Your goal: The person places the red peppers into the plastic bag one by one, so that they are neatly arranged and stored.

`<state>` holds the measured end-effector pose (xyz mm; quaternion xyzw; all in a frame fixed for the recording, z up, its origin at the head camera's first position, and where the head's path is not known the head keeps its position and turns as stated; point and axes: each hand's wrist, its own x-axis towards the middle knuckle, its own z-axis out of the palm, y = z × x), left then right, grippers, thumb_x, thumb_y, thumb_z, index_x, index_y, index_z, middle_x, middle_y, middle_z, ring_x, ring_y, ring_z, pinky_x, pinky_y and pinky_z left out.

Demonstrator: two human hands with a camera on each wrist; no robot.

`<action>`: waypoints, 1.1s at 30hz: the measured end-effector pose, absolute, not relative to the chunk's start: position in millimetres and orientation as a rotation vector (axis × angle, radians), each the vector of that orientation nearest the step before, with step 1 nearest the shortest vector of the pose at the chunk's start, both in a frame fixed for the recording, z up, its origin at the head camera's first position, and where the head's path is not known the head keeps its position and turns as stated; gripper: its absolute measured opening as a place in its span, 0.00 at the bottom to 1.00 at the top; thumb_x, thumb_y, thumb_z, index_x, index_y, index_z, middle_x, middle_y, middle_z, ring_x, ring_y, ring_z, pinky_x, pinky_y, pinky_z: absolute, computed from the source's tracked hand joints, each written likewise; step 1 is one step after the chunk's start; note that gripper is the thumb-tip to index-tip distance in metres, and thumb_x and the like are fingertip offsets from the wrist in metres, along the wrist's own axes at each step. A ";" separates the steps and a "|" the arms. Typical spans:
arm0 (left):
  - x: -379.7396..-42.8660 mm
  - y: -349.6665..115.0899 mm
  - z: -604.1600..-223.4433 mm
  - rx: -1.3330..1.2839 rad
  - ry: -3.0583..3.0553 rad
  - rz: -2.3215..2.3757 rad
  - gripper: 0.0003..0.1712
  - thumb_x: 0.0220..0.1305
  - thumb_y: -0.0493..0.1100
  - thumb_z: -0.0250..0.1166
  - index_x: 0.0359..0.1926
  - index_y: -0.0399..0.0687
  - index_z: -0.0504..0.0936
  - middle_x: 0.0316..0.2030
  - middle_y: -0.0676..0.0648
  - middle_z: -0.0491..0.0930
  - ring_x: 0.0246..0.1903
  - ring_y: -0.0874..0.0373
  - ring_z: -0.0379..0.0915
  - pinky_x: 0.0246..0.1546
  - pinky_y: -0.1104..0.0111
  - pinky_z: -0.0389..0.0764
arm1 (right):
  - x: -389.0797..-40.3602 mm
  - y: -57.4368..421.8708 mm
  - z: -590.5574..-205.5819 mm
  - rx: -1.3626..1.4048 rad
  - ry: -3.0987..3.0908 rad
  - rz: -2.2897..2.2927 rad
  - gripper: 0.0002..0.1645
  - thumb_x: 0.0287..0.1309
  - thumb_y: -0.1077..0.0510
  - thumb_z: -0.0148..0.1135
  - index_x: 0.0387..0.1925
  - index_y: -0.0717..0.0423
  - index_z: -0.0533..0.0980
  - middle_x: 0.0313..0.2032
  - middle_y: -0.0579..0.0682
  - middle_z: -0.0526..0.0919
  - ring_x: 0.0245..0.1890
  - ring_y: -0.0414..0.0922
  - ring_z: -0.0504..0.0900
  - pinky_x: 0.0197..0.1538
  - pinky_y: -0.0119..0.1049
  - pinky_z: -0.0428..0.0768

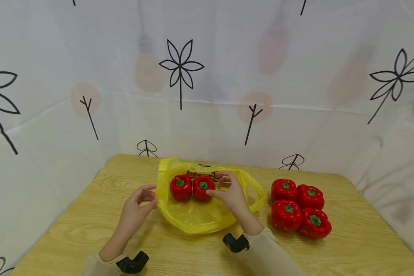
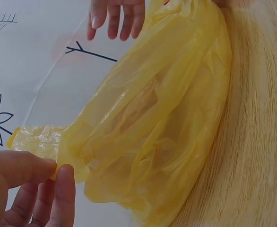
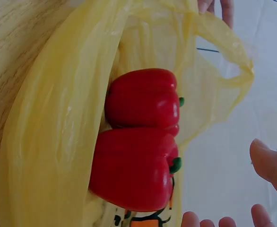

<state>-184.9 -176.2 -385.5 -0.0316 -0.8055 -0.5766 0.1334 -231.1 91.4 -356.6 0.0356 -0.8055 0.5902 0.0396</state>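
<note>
A yellow plastic bag (image 1: 196,226) lies on the table with its mouth spread toward me. Two red bell peppers, a left one (image 1: 180,191) and a right one (image 1: 201,194), rest side by side inside it, green stems facing me. My left hand (image 1: 132,212) pinches the bag's left edge between thumb and finger, plain in the left wrist view. Over the right part of the bag is my right hand (image 1: 232,195), its fingers spread apart beside the right pepper. In the right wrist view, its thumb (image 3: 269,163) stands apart from both peppers.
Several more red bell peppers (image 1: 286,216) sit in a tight cluster right of the bag on the wooden table (image 1: 100,199). A handle loop (image 1: 258,191) of the bag reaches toward them. Behind the table hangs a white patterned cloth (image 1: 214,126).
</note>
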 end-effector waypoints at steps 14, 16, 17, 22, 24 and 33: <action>-185.1 -174.9 -385.3 -0.088 -2.336 -1.668 0.22 0.56 0.30 0.65 0.52 0.43 0.76 0.40 0.42 0.74 0.40 0.53 0.73 0.34 0.72 0.81 | -210.6 100.7 -349.3 0.131 -2.341 1.847 0.33 0.43 0.62 0.74 0.53 0.53 0.71 0.45 0.57 0.72 0.45 0.51 0.74 0.49 0.43 0.78; -185.2 -174.7 -385.0 -0.094 -2.335 -1.665 0.22 0.56 0.30 0.65 0.52 0.43 0.76 0.40 0.42 0.74 0.40 0.53 0.73 0.34 0.72 0.81 | -208.4 101.9 -347.6 0.117 -2.330 1.849 0.32 0.43 0.63 0.74 0.53 0.53 0.71 0.44 0.56 0.72 0.45 0.51 0.74 0.49 0.42 0.79; -185.2 -174.7 -385.0 -0.094 -2.335 -1.665 0.22 0.56 0.30 0.65 0.52 0.43 0.76 0.40 0.42 0.74 0.40 0.53 0.73 0.34 0.72 0.81 | -207.2 102.4 -346.6 0.111 -2.325 1.848 0.32 0.43 0.64 0.74 0.53 0.53 0.71 0.44 0.55 0.72 0.45 0.51 0.74 0.48 0.42 0.79; -185.1 -175.1 -384.8 -0.083 -2.349 -1.646 0.21 0.56 0.31 0.66 0.52 0.44 0.76 0.40 0.42 0.75 0.41 0.53 0.73 0.34 0.73 0.80 | -202.0 106.3 -342.2 0.111 -2.319 1.822 0.32 0.43 0.62 0.74 0.52 0.54 0.71 0.45 0.55 0.73 0.46 0.50 0.74 0.48 0.41 0.79; -185.0 -175.3 -384.8 -0.076 -2.356 -1.638 0.21 0.56 0.31 0.66 0.52 0.44 0.76 0.40 0.43 0.75 0.41 0.52 0.73 0.34 0.73 0.80 | -200.1 108.4 -340.7 0.114 -2.318 1.819 0.32 0.44 0.61 0.74 0.53 0.54 0.71 0.45 0.55 0.73 0.46 0.50 0.74 0.48 0.40 0.79; -184.4 -174.8 -384.9 -0.064 -2.365 -1.650 0.21 0.57 0.33 0.66 0.53 0.45 0.76 0.41 0.43 0.75 0.41 0.53 0.73 0.35 0.73 0.80 | -194.6 117.9 -335.3 0.081 -2.288 1.857 0.32 0.45 0.61 0.73 0.53 0.55 0.70 0.47 0.56 0.72 0.48 0.51 0.72 0.50 0.39 0.78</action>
